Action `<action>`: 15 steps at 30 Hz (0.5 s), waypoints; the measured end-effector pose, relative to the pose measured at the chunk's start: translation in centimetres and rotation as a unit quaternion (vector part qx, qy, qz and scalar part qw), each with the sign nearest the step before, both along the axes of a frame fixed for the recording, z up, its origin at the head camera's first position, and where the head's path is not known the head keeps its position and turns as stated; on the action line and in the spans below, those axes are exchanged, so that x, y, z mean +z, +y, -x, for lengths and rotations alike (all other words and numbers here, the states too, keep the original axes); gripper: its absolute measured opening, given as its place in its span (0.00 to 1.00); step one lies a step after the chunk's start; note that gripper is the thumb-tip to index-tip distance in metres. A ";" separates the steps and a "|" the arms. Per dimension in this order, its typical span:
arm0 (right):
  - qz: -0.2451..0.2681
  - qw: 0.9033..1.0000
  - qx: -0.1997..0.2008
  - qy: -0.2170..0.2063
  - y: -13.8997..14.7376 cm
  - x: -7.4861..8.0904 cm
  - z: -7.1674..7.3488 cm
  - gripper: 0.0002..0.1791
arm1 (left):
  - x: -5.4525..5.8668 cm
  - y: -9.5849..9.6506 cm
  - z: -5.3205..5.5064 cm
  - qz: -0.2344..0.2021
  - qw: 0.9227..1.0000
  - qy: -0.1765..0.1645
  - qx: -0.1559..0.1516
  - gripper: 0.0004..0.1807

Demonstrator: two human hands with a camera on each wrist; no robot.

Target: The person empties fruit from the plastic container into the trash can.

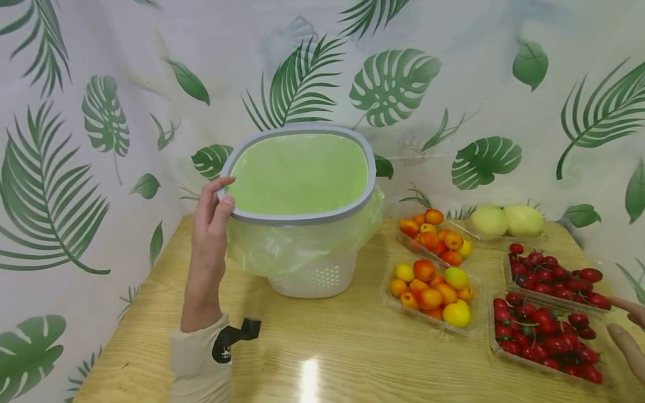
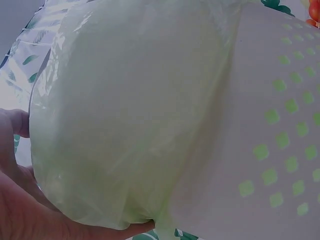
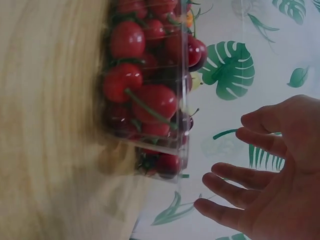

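Note:
A bin [image 1: 311, 280] with a grey rim [image 1: 302, 218] and perforated white sides stands on the table. A thin green bag [image 1: 302, 173] lines it and hangs over the rim. My left hand [image 1: 206, 226] holds the rim at its left side, thumb and fingers around the edge. In the left wrist view, that hand [image 2: 30, 200] lies against the bag-covered side. My right hand [image 3: 280, 175] has its fingers spread beside the clear trays of dark red cherries [image 1: 549, 336], apart from them and holding nothing. Only its thumb and fingers show at the right edge of the head view.
Right of the bin sit two clear trays of small orange and yellow fruit [image 1: 428, 294]. Behind the cherries lie two pale yellow-green fruits [image 1: 509, 221]. The wooden table [image 1: 332, 347] ends against a leaf-patterned cloth [image 1: 453, 112] at the back and left.

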State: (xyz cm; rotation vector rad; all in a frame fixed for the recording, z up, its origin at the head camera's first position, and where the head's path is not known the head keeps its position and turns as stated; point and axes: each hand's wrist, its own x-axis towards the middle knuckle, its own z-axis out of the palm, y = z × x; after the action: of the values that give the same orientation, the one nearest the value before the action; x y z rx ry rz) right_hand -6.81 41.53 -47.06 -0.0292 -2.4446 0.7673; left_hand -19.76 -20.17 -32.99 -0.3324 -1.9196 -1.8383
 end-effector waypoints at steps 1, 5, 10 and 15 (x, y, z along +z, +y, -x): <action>0.000 1.000 0.005 0.003 0.5 -0.6 -0.1 0.27 | 0.0 0.0 0.0 -0.001 1.000 0.000 0.000 0.22; 0.004 1.000 0.011 -0.006 3.2 -3.6 -0.3 0.31 | 0.1 -0.2 0.1 -0.001 1.000 -0.002 -0.004 0.22; 0.039 0.994 -0.010 -0.100 4.1 -5.5 -1.4 0.33 | 0.3 -0.5 0.2 0.000 1.000 -0.001 -0.007 0.22; 0.061 0.992 -0.001 -0.109 2.6 -4.7 -2.8 0.31 | 0.3 -0.5 0.0 0.003 1.000 -0.011 -0.002 0.22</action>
State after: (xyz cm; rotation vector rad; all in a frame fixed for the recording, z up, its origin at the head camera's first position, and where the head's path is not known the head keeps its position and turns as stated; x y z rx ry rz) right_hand -4.02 44.15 -51.78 -0.1694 -2.5972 0.9572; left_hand -19.78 -20.66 -32.69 -0.3188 -1.9399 -1.8460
